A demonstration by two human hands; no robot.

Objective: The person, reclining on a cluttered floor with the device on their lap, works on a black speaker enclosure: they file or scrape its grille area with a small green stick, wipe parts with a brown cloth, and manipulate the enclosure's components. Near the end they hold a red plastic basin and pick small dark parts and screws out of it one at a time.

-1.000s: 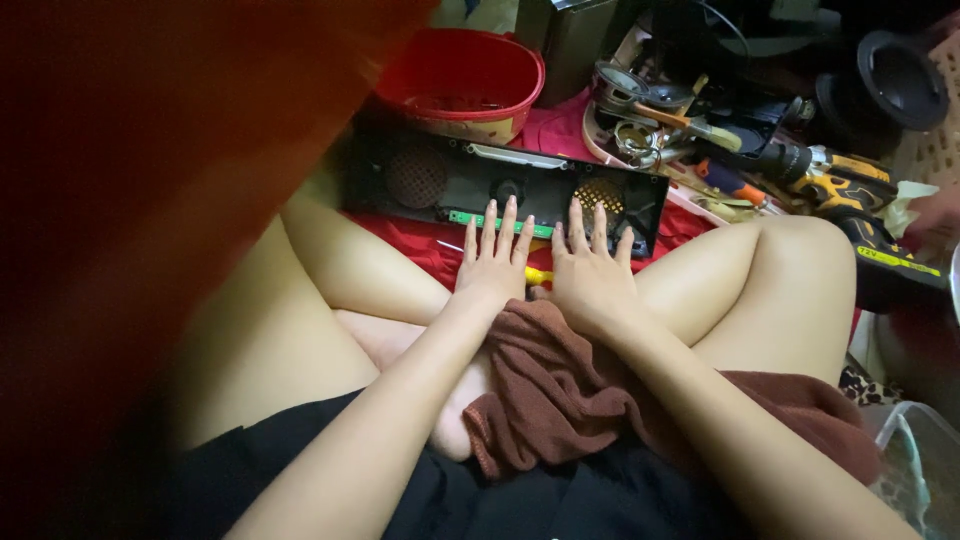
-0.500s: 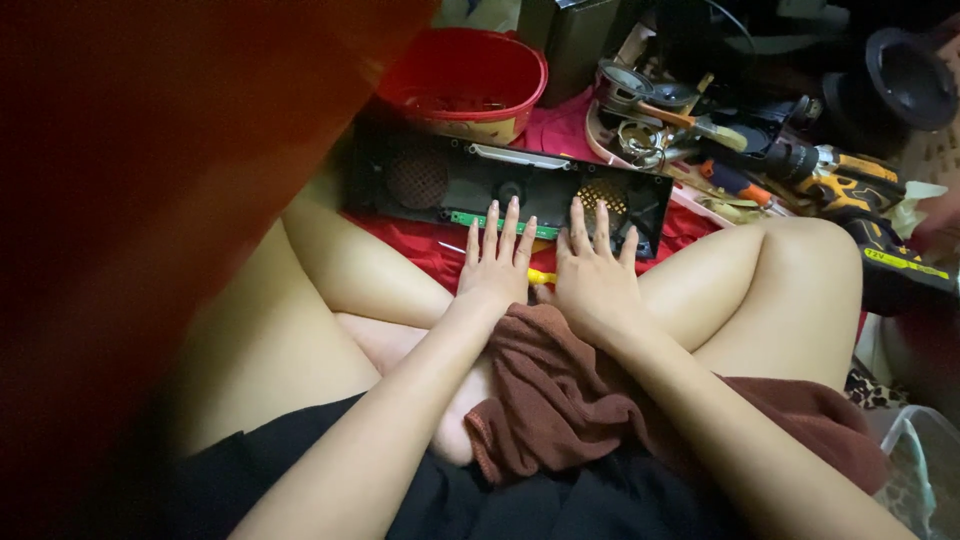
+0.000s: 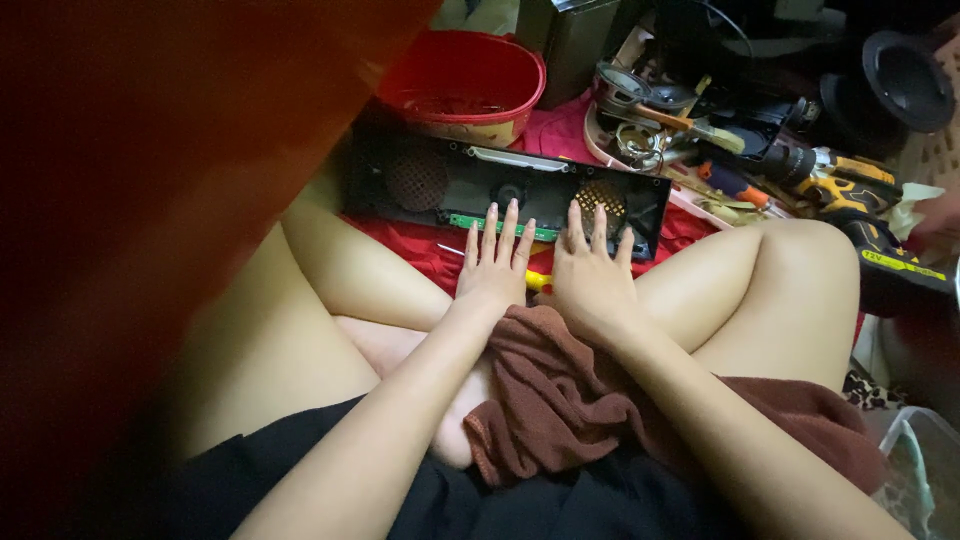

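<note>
I sit cross-legged. My left hand (image 3: pixel 495 262) and my right hand (image 3: pixel 592 275) lie flat side by side, palms down, fingers spread, holding nothing. Their fingertips reach the near edge of a long black speaker housing (image 3: pixel 450 180), which lies open with a green circuit board strip (image 3: pixel 480 223) and round grilles. A yellow-handled tool (image 3: pixel 538 279) shows between the hands. A brown cloth (image 3: pixel 570 400) is draped over my lap under the wrists. Everything rests on a red mat (image 3: pixel 400 245).
A red bowl (image 3: pixel 462 85) stands behind the housing. To the right lie a tray of tools with a brush (image 3: pixel 690 125), a yellow and black cordless drill (image 3: pixel 850 190) and a black speaker cone (image 3: pixel 905 80). A blurred orange-red shape (image 3: pixel 150 200) covers the left.
Both hands stay flat in place. The view has shifted very slightly; nothing was picked up or let go.
</note>
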